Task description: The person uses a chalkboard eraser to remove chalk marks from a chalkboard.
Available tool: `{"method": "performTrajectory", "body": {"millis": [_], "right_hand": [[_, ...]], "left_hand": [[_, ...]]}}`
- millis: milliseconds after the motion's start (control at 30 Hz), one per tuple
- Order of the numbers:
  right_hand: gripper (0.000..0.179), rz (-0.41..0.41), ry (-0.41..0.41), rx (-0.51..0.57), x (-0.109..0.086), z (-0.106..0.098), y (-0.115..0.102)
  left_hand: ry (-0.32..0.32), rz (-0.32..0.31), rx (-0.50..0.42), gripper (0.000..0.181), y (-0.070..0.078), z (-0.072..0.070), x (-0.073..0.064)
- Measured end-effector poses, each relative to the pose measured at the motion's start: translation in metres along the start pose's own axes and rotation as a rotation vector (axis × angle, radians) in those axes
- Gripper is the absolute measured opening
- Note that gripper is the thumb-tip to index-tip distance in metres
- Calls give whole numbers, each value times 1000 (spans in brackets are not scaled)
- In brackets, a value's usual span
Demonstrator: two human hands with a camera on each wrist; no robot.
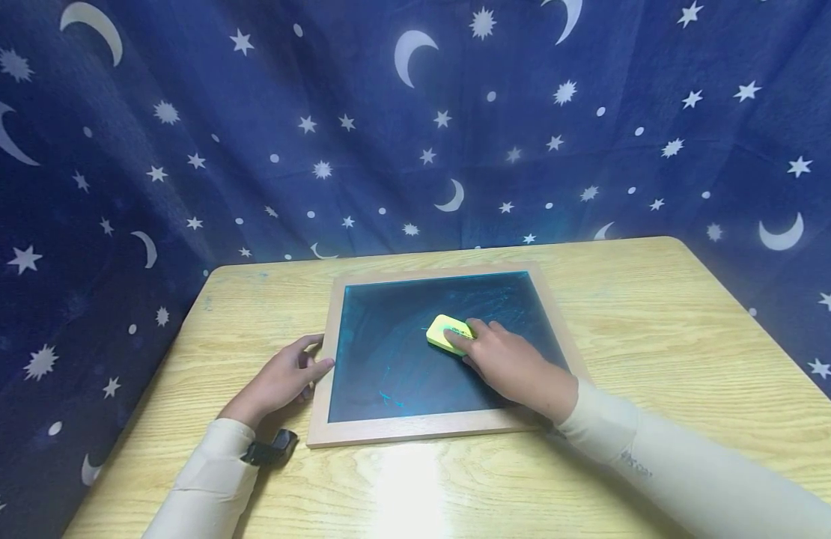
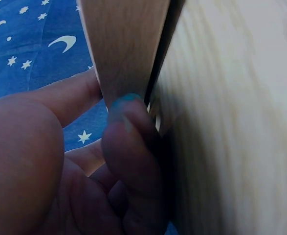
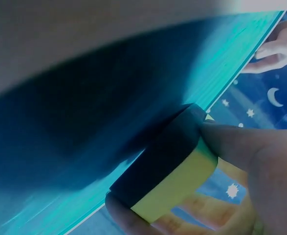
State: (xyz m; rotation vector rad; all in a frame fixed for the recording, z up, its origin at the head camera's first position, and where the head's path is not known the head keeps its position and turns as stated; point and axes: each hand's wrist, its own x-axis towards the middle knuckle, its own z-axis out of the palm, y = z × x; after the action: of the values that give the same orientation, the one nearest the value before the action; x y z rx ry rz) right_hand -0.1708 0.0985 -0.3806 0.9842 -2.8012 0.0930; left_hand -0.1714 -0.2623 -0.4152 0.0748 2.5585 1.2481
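A small chalkboard (image 1: 402, 367) with a light wooden frame (image 1: 422, 427) lies on the table, its dark surface smeared with faint blue-green chalk. Blue strokes (image 1: 391, 399) remain visible near its lower left. My right hand (image 1: 513, 365) grips a yellow block eraser (image 1: 440, 326) over the middle of the board. In the right wrist view the dark felt side of the eraser (image 3: 160, 164) faces the board, thumb on one side and fingers on the other. At the left edge, my left hand (image 1: 281, 380) holds the frame, thumb on top and curled fingertips against its side (image 2: 126, 44).
The wood-grain table (image 1: 665, 322) extends around the board, with faint blue marks at its far left corner. A dark blue curtain (image 1: 361, 150) with moons and stars hangs behind and beside it. A black band (image 1: 270, 449) is on the left wrist.
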Motion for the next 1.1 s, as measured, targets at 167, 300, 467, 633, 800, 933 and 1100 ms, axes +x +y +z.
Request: {"method": "performTrajectory", "body": {"millis": [167,300,467,633,800,933,1100], "right_hand": [[47,38,4,-3,2,-1,12],[48,66,3,-17,2,-2,22],[46,76,26,-16,3,-2,34],[45,81,51,-22,2,-3,42],[44,90,56,-20,2,-3,46],[45,100,56,-15,1,-2,46],[44,104,54,-7,1,-3,44]], "left_hand": [[-16,5,-15,71,0,-1,-1],[-16,7,-13,72,0,0,-1],[-10,13,-2,71,1,-1,-1],[-6,22,12,71,0,-1,0],[-1,11,19,71,-1,-1,0],[-3,9,20,71,1,-1,-1],[-6,10,15,72,1,-1,-1]]}}
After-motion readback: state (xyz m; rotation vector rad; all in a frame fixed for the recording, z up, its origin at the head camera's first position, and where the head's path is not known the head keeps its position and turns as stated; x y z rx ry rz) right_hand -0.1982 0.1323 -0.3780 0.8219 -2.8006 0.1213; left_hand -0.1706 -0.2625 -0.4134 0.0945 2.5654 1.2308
